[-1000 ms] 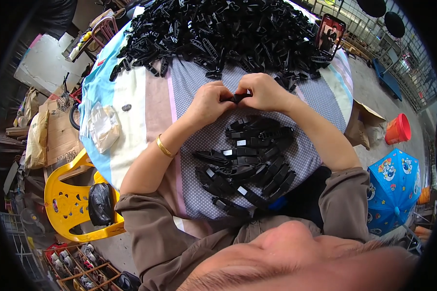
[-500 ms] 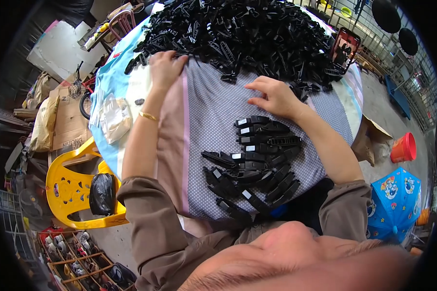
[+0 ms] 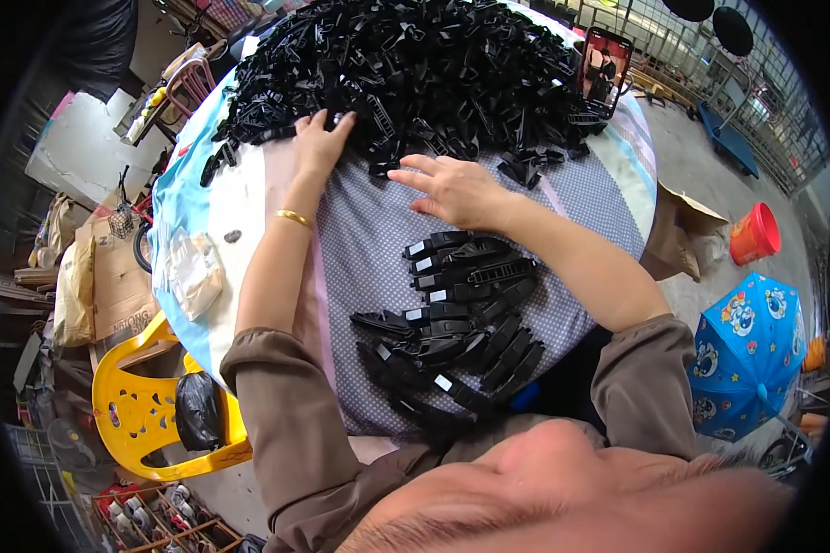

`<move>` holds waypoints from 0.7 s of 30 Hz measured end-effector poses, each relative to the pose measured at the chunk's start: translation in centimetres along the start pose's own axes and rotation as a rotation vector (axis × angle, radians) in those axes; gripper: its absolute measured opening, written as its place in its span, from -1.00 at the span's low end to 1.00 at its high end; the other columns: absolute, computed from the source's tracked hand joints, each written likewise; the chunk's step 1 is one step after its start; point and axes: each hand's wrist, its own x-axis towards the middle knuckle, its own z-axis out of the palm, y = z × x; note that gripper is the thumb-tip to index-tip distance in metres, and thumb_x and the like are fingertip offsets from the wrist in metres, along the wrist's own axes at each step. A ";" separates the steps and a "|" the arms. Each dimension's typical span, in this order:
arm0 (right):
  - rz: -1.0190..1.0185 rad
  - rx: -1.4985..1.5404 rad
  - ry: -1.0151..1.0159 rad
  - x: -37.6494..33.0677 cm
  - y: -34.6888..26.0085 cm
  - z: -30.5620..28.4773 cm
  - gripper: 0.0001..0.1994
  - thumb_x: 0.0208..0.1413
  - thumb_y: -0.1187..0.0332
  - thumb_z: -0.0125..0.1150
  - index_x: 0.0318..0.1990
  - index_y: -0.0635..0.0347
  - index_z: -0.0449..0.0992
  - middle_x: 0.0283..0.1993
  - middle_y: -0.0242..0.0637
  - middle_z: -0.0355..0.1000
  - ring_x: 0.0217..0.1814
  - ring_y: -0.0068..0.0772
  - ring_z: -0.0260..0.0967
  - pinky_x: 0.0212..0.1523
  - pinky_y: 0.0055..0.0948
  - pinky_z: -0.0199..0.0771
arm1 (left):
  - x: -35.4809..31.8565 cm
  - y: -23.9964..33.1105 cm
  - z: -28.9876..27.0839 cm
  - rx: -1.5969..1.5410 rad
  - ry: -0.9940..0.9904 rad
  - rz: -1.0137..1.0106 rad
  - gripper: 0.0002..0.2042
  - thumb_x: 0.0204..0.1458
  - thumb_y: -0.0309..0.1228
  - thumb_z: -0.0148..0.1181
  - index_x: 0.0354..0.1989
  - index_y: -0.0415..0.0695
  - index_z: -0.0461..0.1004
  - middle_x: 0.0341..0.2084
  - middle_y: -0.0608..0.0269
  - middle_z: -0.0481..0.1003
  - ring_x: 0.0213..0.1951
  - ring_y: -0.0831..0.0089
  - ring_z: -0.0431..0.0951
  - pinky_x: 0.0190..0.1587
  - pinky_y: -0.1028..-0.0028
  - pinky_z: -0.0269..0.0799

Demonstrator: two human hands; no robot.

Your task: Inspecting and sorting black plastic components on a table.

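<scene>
A big heap of black plastic strap-like parts (image 3: 406, 74) covers the far half of the cloth-covered table (image 3: 360, 221). My left hand (image 3: 319, 147) is at the heap's near edge, its fingers spread and touching or just over the parts; I see nothing held in it. To its right, my right hand (image 3: 456, 191) hovers low over the dotted cloth with fingers stretched out and nothing in them. Nearer to me lies a sorted group of the same black parts (image 3: 452, 318), laid side by side in rows, several with small white labels.
A phone (image 3: 605, 72) stands upright at the heap's right edge. At the table's left lies a clear plastic bag (image 3: 194, 275). A yellow chair (image 3: 124, 405) is at lower left. Off to the right are a red bucket (image 3: 755, 234) and a blue umbrella (image 3: 745, 355).
My right hand has moved left, closer to my left hand. The left hand's fingers are more spread at the heap's edge. The whole view has shifted somewhat.
</scene>
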 end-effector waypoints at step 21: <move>0.052 0.043 0.070 -0.1 0.2 -0.3 -0.62 0.05 0.21 0.19 0.03 0.07 0.43 0.00 -0.31 0.35 -0.10 -0.22 0.40 -0.11 -0.30 0.47 | -13.3 6.8 -8.2 -0.416 -0.063 0.269 -0.79 -0.06 -0.44 0.25 -0.27 -0.27 0.49 -0.22 0.08 0.47 -0.14 0.18 0.48 -0.12 0.37 0.40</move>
